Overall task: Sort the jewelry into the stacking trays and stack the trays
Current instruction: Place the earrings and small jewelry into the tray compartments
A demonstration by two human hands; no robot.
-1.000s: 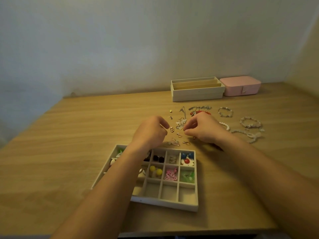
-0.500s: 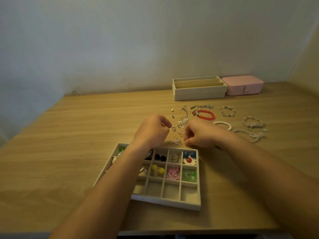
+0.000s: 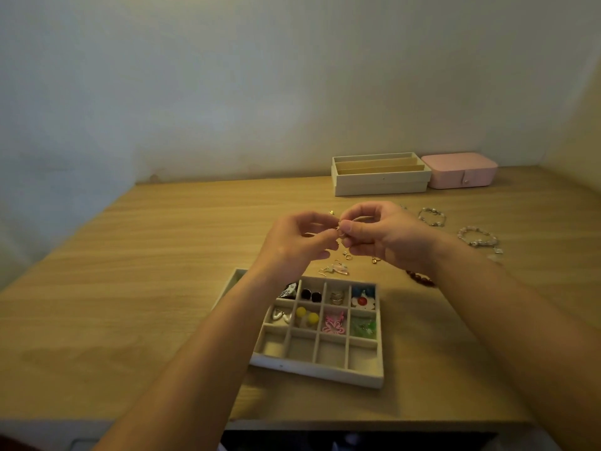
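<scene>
**Over the tabletop, both hands pinch one small piece of jewelry**

Above the far edge of the compartment tray, the left hand and the right hand meet fingertip to fingertip, lifted clear of the tabletop. Each has thumb and forefinger curled onto the same small silvery piece. It is too small and blurred to tell which way it points or how its long axis lies.

The compartment tray sits nearest the person, slightly skewed, so its near edge slopes down to the right. Its cells hold dark beads, silver rings, a red-centred white flower, yellow balls, a pink butterfly and a green piece.

Between the tray and the hands, loose earrings lie on the wood. A red bracelet shows partly from under the right forearm. To the right, well apart from the tray, lie two pale bead bracelets.

Against the back wall stands a stack of trays. Its long axis runs left to right along the wall, and its dividers run the same way. A pink box sits just beside its right end.
</scene>
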